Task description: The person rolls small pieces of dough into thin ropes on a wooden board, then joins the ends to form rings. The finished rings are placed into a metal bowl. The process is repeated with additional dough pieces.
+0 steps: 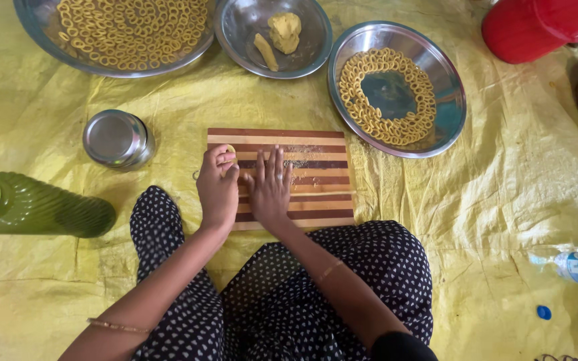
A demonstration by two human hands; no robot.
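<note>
Left hand (217, 187) grip pinched dough piece (231, 150) at board's (316, 140) 9 o'clock | right hand (270, 188) flat, fingers spread | dough looked soft, light, tear-prone; pinch gently by ends

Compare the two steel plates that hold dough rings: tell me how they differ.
The left plate is heaped with rings across its whole base; the right plate has rings only around its edge, the middle bare. The left plate is cut off by the picture's top edge; the right plate shows whole. Both are round, shiny steel, lying on the yellow sheet.
</note>
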